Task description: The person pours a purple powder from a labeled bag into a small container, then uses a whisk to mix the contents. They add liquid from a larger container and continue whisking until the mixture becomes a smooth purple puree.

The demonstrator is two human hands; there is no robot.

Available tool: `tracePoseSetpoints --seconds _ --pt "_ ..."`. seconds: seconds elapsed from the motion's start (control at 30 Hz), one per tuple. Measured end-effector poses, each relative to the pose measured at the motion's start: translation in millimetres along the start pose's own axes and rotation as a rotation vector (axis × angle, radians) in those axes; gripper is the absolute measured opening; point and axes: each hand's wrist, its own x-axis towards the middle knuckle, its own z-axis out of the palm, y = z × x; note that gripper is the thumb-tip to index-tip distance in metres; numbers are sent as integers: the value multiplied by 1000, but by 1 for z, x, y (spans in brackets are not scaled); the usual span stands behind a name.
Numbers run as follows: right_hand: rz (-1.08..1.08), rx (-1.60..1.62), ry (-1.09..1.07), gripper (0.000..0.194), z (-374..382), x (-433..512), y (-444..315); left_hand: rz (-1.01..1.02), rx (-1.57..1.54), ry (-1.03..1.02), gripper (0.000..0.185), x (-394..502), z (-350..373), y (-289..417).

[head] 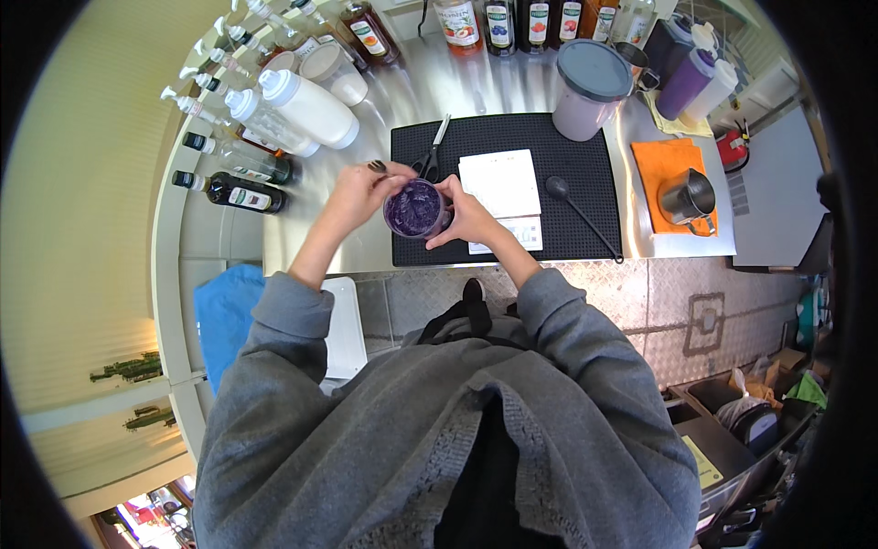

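A clear cup with dark purple, thick contents smeared up its inner wall is held over the left edge of the black rubber mat. My right hand grips its right side, thumb and fingers spread around the wall. At the cup's upper left rim, my left hand pinches a slim utensil. Only the dark metal end of this utensil shows above the knuckles; its other end is hidden. Just right of the cup lies a white digital scale. Black-handled scissors rest behind the cup.
A black long-handled measuring spoon lies on the mat. Behind it stands a grey-lidded tub. Syrup bottles line the back. White squeeze bottles stand left. A steel pitcher sits on an orange cloth.
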Motion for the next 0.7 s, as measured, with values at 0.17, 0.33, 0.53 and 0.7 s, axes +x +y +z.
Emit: tracePoseSetpoints --seconds 0.17,0.33,0.53,0.7 --pt "16 -16 2 85 -1 1 -1 -361 64 -143 15 5 -15 -2" --pt "17 18 7 85 -1 0 -4 -308 -108 -261 14 1 -13 1" --pt "30 -4 21 83 0 -2 -9 -216 3 -139 14 2 -10 -3" --pt "33 10 34 83 0 -3 -11 -107 -62 -369 14 0 -15 -5"
